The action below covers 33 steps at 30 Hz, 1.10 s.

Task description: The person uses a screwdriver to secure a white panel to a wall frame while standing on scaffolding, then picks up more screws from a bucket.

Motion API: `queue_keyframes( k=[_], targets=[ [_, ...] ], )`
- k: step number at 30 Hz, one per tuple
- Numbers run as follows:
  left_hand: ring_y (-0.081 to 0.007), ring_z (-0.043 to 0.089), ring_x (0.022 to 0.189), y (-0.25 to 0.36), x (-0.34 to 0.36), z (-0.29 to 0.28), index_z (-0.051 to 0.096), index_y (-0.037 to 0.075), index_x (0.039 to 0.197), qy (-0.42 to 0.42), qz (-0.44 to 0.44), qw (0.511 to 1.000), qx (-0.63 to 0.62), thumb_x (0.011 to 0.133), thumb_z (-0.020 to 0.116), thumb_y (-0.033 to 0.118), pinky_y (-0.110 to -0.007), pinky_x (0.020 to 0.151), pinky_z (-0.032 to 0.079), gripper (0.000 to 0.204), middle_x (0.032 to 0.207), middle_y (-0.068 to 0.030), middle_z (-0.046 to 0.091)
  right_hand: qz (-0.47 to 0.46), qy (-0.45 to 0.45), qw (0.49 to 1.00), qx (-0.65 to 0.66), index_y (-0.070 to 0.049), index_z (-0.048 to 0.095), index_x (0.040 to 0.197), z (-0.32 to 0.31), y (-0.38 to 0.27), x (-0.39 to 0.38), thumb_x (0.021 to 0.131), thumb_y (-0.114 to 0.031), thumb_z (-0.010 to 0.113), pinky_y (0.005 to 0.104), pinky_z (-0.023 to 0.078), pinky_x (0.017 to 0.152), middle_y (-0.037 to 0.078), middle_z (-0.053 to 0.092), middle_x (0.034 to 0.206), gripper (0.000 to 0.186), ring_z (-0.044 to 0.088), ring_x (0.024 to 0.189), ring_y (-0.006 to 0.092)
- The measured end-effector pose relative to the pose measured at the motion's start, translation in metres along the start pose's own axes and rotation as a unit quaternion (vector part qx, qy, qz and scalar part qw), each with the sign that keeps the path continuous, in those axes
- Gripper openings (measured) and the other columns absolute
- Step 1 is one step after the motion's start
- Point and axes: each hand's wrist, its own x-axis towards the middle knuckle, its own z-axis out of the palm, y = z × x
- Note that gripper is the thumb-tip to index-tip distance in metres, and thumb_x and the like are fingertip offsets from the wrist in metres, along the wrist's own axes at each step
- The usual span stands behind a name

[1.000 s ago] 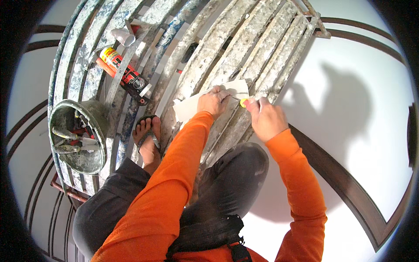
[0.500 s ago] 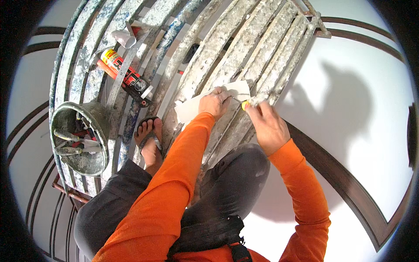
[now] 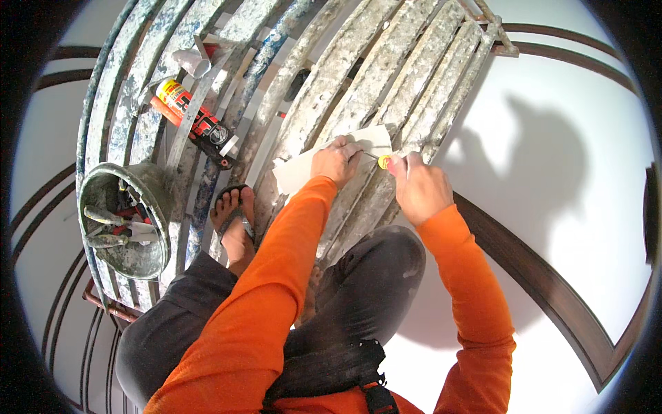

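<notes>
A pale, flat rectangular board piece (image 3: 298, 172) lies aslant across the paint-spattered slats in front of me. My left hand (image 3: 335, 163) presses it down, fingers bent together over its middle. My right hand (image 3: 423, 188) is closed round a screwdriver-like tool (image 3: 384, 162) with a yellow handle end. Its thin shaft points left over the board toward my left fingertips. The shaft's tip is too small to make out, and my right fingers hide the rest of the handle.
I sit on a slatted platform (image 3: 358, 90) with gaps between slats. On the left stand a tool-filled bucket (image 3: 165, 196), a red-and-black sealant tube (image 3: 196, 114), a metal ruler (image 3: 185, 131) and a crumpled clear cup-like piece (image 3: 193, 63). My sandalled foot (image 3: 236, 214) rests nearby.
My right hand has shifted slightly up, and its wrist has turned, so the tool's yellow end faces me more. My left hand stays on the board.
</notes>
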Motion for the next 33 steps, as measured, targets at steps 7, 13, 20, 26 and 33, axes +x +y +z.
queue_keyframes(
  k=[7,13,20,26,33],
  targets=[
    [-0.0311,0.071,0.095,0.004,0.003,-0.005,0.075,0.025,0.112,-0.030,-0.024,0.999,0.003,0.094,0.061,0.031,-0.044,0.081,0.057,0.023,0.113,-0.0046,0.068,-0.190,0.125,0.973,-0.032,0.000,0.063,0.105,0.010,0.000,-0.013,0.099,-0.031,0.057,0.0543,0.054,0.073,0.023,0.065,0.091,0.033,0.066,0.074,0.0460],
    [-0.0340,0.070,0.091,0.000,-0.001,-0.001,0.074,0.018,0.109,0.030,0.007,0.999,-0.037,0.088,0.066,0.024,-0.044,0.081,0.056,0.023,0.108,-0.0084,0.068,0.018,0.036,0.996,0.082,0.001,0.066,0.106,-0.001,0.002,0.007,0.100,-0.034,0.056,0.0538,0.052,0.078,0.027,0.068,0.086,0.037,0.067,0.084,0.0458],
    [-0.0295,0.072,0.087,0.011,-0.012,-0.024,0.066,0.007,0.121,-0.045,-0.080,0.993,-0.071,0.090,0.061,0.022,-0.041,0.082,0.057,0.036,0.108,-0.0165,0.071,0.123,0.099,0.978,0.139,0.005,0.069,0.108,-0.025,0.025,-0.022,0.097,-0.047,0.059,0.0490,0.054,0.078,0.028,0.071,0.094,0.054,0.070,0.084,0.0428],
    [-0.0271,0.071,0.090,0.003,-0.052,-0.055,0.047,-0.001,0.134,0.025,-0.335,0.591,-0.733,0.105,0.042,0.008,-0.046,0.086,0.062,0.030,0.111,-0.0179,0.068,0.111,0.024,0.847,0.519,0.000,0.066,0.119,-0.008,0.003,-0.087,0.095,-0.036,0.069,0.0299,0.050,0.057,0.009,0.067,0.078,0.044,0.064,0.066,0.0133],
    [-0.0272,0.064,0.123,0.016,-0.065,-0.081,0.043,-0.001,0.140,0.021,-0.261,0.503,-0.824,0.109,0.039,0.012,-0.045,0.100,0.058,0.034,0.137,-0.0222,0.059,-0.033,0.209,0.921,0.326,-0.001,0.066,0.114,0.021,-0.029,-0.140,0.090,-0.016,0.074,0.0441,0.056,0.078,0.023,0.072,0.095,0.030,0.071,0.090,0.0415]
  ],
)
